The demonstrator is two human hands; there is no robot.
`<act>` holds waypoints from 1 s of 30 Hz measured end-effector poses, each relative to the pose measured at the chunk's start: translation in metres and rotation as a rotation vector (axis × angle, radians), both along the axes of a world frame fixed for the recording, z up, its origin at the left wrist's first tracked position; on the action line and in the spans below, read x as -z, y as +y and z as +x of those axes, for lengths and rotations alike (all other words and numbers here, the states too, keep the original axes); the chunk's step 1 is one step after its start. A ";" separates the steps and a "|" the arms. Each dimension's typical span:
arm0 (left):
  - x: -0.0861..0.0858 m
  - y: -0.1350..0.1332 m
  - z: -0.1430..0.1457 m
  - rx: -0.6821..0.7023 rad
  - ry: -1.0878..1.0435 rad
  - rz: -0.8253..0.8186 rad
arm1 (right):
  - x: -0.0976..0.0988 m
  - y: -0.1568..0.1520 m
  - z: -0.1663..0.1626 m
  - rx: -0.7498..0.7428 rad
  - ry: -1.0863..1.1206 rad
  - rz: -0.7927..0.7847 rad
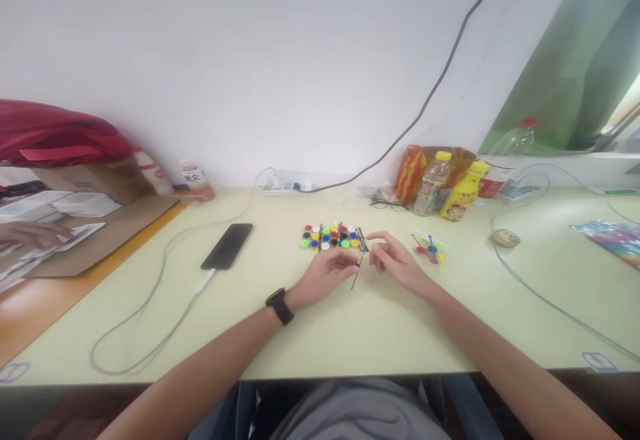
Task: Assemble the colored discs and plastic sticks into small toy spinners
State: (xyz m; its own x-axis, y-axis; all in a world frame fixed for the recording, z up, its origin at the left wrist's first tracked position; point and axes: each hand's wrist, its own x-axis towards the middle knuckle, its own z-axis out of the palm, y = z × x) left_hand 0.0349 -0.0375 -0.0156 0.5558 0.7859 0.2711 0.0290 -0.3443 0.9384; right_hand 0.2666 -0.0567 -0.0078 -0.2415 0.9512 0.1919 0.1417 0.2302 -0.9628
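Observation:
My left hand (323,279), with a black watch (280,306) on its wrist, pinches a thin dark stick (355,280) between thumb and fingertips, just above the table. A small dark piece sits on the stick at the fingertips. Close by on the right is my right hand (397,263), its index finger stretched out toward the left and the others loosely curled; nothing shows in it. Just beyond both hands lie rows of small coloured discs (326,236) with thin dark and blue sticks (362,240) among them. Right of my right hand rests a small group of coloured sticks and discs (429,249).
A phone (227,247) on a white cable lies to the left. Bottles (463,192), a red and yellow bag (411,172) and glasses (389,205) stand or lie at the back right. At far left, another person's hand (37,235) is over cardboard (100,247). A beige stone-like object (506,238) lies right.

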 end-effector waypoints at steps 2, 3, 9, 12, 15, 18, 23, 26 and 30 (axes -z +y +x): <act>0.000 0.002 0.000 -0.037 -0.065 -0.073 | -0.001 -0.001 0.001 0.012 -0.007 0.041; -0.001 0.003 0.000 -0.055 -0.094 -0.103 | -0.002 -0.002 0.002 0.004 -0.020 0.062; -0.003 0.004 0.000 -0.059 -0.196 -0.225 | 0.002 -0.007 -0.003 -0.092 -0.033 0.098; -0.002 0.004 0.000 -0.047 -0.204 -0.240 | 0.004 -0.008 -0.005 -0.100 0.032 0.088; -0.001 0.006 -0.001 -0.056 -0.207 -0.236 | 0.002 -0.007 -0.002 -0.152 0.019 0.027; -0.001 0.008 -0.001 -0.091 -0.231 -0.222 | -0.002 -0.005 0.003 -0.313 -0.030 -0.053; -0.003 0.008 -0.001 -0.119 -0.231 -0.223 | -0.006 -0.004 0.000 -0.194 0.027 -0.049; -0.001 0.006 -0.002 -0.082 -0.195 -0.221 | -0.004 -0.004 -0.004 -0.154 0.068 -0.055; 0.001 0.003 -0.002 -0.029 -0.113 -0.198 | 0.000 -0.003 -0.007 -0.183 0.121 -0.098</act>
